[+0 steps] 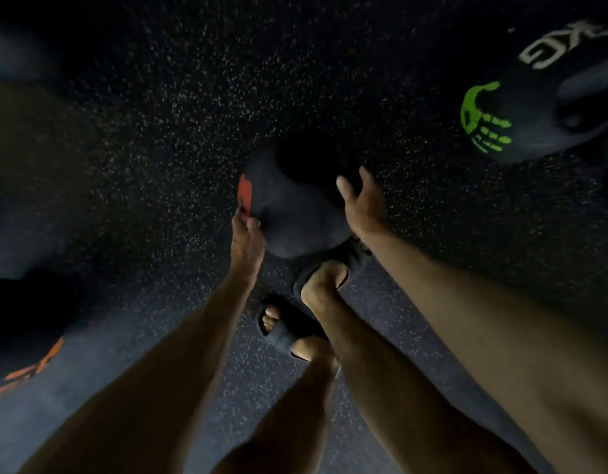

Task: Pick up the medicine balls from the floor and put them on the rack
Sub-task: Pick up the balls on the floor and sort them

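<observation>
Your right grip (pixel 360 200) is spread wide, fingers straight and apart, the palm laid against the right side of the dark medicine ball (pixel 295 213). Your left grip (pixel 248 234) comes in from the opposite side, its fingertips at the ball's left edge, right by the red marking (pixel 244 193) printed there. The blur hides whether those fingers are bent or flat, so you cannot tell how that grip is set. The ball sits between your two hands, low over the speckled floor (pixel 159 131). Whether it rests on the floor or hangs just clear of it cannot be made out.

Just below the ball are your feet in dark slides. The right slide (pixel 350 258) lies close under the ball's near edge, and the left slide (pixel 289 330) is a little further back.

Well apart, in the upper right, lies a second ball (pixel 535 97), black with a green handprint (pixel 484 118) and pale "KG" lettering. At the lower left edge a third ball (pixel 25 309) shows as a dark shape with orange lettering, partly cut off by the frame.
</observation>
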Motion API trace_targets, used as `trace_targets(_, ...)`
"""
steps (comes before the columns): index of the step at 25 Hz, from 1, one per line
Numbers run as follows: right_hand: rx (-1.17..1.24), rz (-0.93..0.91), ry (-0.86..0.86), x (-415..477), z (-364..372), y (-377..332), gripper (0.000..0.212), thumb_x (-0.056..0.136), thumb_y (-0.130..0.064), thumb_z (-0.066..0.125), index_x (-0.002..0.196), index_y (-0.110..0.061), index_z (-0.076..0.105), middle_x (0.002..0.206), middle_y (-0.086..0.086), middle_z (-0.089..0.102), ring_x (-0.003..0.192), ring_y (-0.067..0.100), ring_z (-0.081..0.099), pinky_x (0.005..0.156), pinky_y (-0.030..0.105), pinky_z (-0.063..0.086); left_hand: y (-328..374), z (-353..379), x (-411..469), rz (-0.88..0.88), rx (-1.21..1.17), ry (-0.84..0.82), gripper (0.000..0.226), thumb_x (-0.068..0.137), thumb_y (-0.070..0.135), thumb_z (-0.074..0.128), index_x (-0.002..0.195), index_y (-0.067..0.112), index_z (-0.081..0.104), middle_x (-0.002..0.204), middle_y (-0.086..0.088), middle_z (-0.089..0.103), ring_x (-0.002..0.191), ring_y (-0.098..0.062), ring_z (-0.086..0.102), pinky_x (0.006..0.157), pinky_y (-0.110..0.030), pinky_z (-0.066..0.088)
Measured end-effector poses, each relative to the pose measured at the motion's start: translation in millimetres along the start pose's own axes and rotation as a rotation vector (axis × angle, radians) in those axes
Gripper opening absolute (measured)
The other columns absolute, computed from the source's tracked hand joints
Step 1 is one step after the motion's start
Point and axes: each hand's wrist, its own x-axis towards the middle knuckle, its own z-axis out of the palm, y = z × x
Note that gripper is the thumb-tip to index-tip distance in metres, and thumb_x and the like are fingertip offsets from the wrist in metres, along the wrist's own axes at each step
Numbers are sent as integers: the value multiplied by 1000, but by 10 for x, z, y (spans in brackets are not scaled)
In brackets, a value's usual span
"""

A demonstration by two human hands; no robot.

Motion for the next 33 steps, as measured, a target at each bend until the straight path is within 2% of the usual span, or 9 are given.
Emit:
trace_targets(5, -44, -53, 75, 366, -228, -471, 65, 100, -37, 56, 157, -15, 30, 159, 17, 31, 145, 33, 33, 117, 41, 31, 1189, 337, 126, 104, 266, 32, 68, 99, 44, 49, 158, 37, 17, 156, -24, 28, 132, -46, 42, 111, -48, 38)
trace_targets(7, -89, -126, 53, 305, -330, -469, 71, 100, -35, 58, 159, -21, 23, 164, 18, 18, 148, 35, 25, 117, 44, 30, 1525, 421, 215, 316, 439, 124, 59, 97, 38, 47, 154, 32, 35, 139, -24, 46, 111, -45, 52, 100, -48, 46)
trace_targets(10, -136, -235, 107, 367, -434, -510, 76, 98, -32, 60, 160, -22, 18, 164, 21, 14, 148, 38, 25, 116, 49, 36, 1865, 484, 494, 536, 345, 85, 53, 90, 33, 44, 135, 10, 59, 115, -18, 65, 101, -30, 64, 90, -41, 55)
trace_targets(12, -196, -256, 93, 450, -469, -566, 80, 97, -31, 62, 161, -22, 15, 166, 23, 1, 152, 41, 11, 117, 52, 33, 2080, 561, 631, 484, 279, 17, 49, 91, 27, 51, 136, 10, 57, 126, -14, 64, 113, -24, 63, 95, -34, 54)
trace_targets(17, -293, -79, 13, 1293, -961, -848, 73, 101, -29, 54, 159, -7, 17, 164, 15, -28, 154, 35, -15, 123, 47, 24, 2494, 869, 706, 526, 498, -101, 57, 92, 10, 62, 146, 6, 45, 139, -22, 54, 124, -36, 56, 103, -39, 48)
trace_targets(22, -284, 4, -160, 2290, -1680, -1243, 75, 102, -24, 48, 162, -26, 3, 169, 7, -11, 155, 34, 2, 122, 52, 23, 3112, 1123, 988, 583, 530, -120, 73, 84, 13, 68, 148, -2, 38, 142, -29, 48, 129, -43, 49, 109, -39, 39)
trace_targets(28, -315, -48, -113, 2598, -1653, -1604, 76, 105, -26, 43, 160, -37, -8, 168, 13, -7, 155, 31, 4, 112, 57, 35, 3848, 1257, 1540, 358, 387, 69, 75, 89, 34, 70, 149, 7, 33, 145, -26, 40, 131, -45, 42, 111, -53, 36)
trace_targets(31, -238, 146, -160, 3038, -2042, -1589, 68, 106, -33, 41, 162, -27, 2, 167, 13, 14, 152, 34, 18, 116, 51, 30, 3963, 1215, 1817, 239, 227, -48, 107, 73, 71, 70, 151, 7, 34, 148, -19, 45, 136, -34, 46, 115, -44, 39)
trace_targets(33, -250, 316, -134, 3245, -2307, -1397, 64, 106, -35, 38, 162, -23, 9, 162, 16, 28, 147, 38, 31, 115, 48, 32, 4093, 1311, 1889, 191, 205, -194, 105, 74, 70, 69, 153, 13, 32, 151, -11, 46, 137, -24, 47, 113, -34, 41)
